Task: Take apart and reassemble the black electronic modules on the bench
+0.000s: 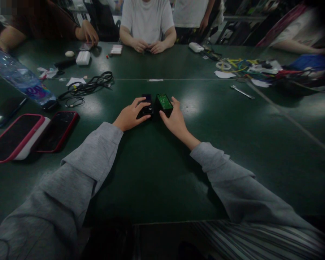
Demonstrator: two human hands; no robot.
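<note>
on the green table (157, 173), the right hand (176, 119) grips a green-topped box (165, 102), long axis slanting away leftward; the left hand (130, 115), fingers spread, covers a dark device (147, 96).

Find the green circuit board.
In the head view, the green circuit board is near the centre, held in the right hand, just right of the black device under the left hand.

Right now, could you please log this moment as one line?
left hand: fingers across dark device | right hand: gripping dark box, green board showing | farther right: wrench on table
</note>
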